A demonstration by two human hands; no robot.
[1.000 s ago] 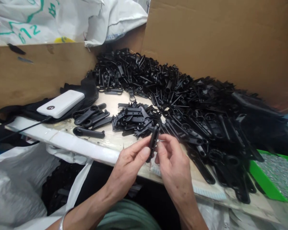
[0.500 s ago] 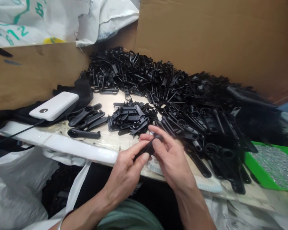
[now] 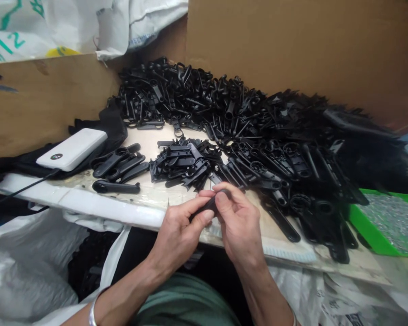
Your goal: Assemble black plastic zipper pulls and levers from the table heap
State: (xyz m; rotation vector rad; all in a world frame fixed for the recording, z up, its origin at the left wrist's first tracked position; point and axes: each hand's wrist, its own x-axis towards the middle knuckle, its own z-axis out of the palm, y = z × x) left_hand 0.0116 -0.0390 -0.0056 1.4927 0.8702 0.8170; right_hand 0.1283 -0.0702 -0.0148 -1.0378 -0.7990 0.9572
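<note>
Both hands hold one black plastic handle (image 3: 204, 208) over the front edge of the table. My left hand (image 3: 182, 228) grips its near end between thumb and fingers. At the far end, my right hand (image 3: 240, 217) is closed with the thumb pressed on top; the fingers hide much of the part. Just beyond the hands lies a small heap of thin black plastic pieces (image 3: 183, 163). Several black handles (image 3: 119, 165) rest to the left of that heap. More long black parts with ring ends (image 3: 285, 176) are spread to the right.
A large pile of black parts (image 3: 190, 95) lies against the cardboard wall (image 3: 292, 40). At left, a white power bank (image 3: 73, 149) with a cable sits on black cloth. A green tray (image 3: 370, 231) of small shiny pieces stands at right. Below the table's left side hangs a white sack (image 3: 27, 271) holding black parts.
The view has shifted slightly. My right thumb and fingers have closed further over the far end of the handle, which both hands still hold.
</note>
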